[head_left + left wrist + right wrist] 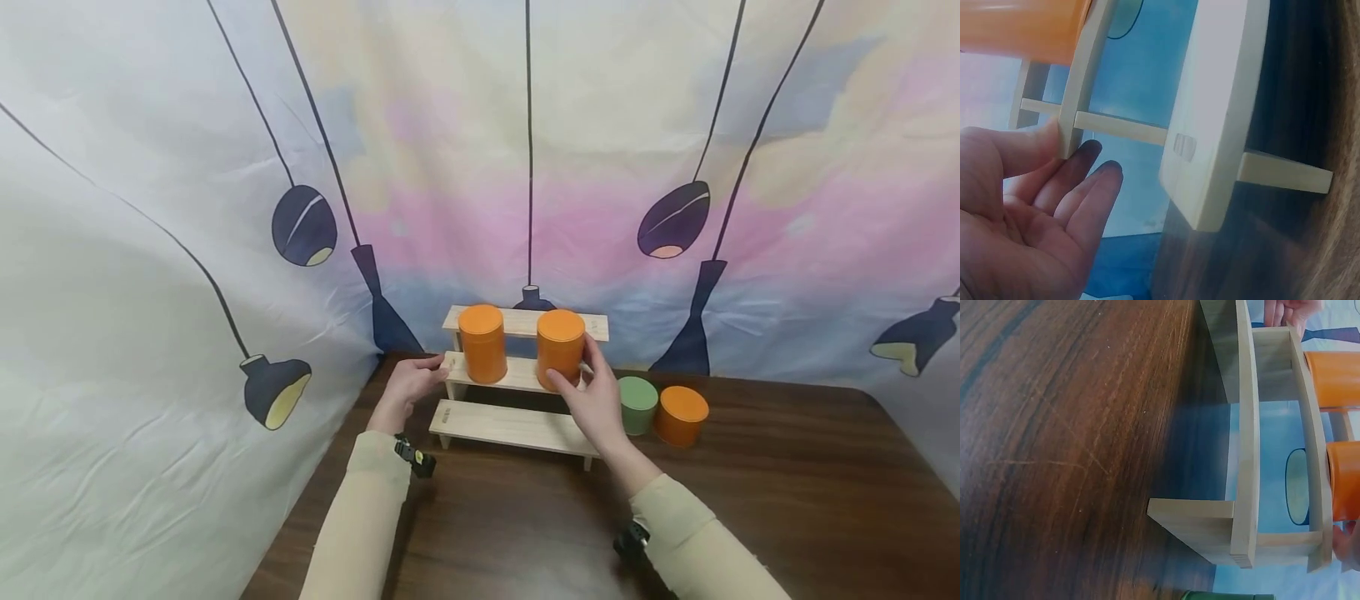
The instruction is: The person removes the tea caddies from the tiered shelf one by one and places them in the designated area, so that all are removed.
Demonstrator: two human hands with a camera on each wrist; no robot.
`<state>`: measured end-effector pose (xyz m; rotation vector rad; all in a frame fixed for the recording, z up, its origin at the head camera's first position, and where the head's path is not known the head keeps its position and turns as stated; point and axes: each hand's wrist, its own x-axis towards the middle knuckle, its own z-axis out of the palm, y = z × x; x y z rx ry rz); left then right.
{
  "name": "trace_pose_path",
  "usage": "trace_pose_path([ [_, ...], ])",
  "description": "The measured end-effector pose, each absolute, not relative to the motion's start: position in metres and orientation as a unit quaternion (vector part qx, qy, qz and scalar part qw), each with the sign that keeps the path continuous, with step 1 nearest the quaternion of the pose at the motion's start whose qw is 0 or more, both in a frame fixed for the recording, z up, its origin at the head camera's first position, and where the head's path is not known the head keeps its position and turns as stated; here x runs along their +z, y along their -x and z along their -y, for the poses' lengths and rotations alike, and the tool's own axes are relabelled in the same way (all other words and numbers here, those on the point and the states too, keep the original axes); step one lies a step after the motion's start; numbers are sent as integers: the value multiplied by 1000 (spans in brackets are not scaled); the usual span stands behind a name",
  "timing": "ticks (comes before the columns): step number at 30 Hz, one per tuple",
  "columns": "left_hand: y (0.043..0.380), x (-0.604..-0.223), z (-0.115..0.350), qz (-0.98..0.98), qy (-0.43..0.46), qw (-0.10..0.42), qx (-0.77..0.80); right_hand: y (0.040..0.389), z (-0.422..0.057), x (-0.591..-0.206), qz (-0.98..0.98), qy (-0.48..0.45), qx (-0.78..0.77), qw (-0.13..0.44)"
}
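R hand (594,400): thumb & fingers round R tall orange tin (560,354), upright on mid step (522,372) nr its R end. L hand (412,383): thumb & fingers pinch mid step's L end. Tall tins, 2 total: L tall orange tin (483,347) upright, same step, gap betw. the pair. Wooden stand (502,423): 1, w/ 3 steps. Short tins, 2, on table just R of stand: 1 green tin (638,408), 1 short orange tin (682,417). Dark table (517,525): back edge by printed cloth (457,125), L edge nr stand; surface extends R of tins & fwd of stand.
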<state>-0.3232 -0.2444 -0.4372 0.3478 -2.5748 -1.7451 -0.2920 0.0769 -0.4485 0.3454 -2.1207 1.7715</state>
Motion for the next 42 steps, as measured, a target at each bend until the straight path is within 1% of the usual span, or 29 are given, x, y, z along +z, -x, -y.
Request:
trace_pose_path([
  [11, 321, -439, 239, 808, -113, 16, -578, 297, -81, -444, 771, -99, 608, 159],
  [22, 321, -443, 241, 808, -100, 28, -580, 298, -82, -445, 765, -94, 619, 153],
  [42, 321, -443, 246, 818, -101, 21, -566, 298, -82, -446, 764, -97, 621, 144],
])
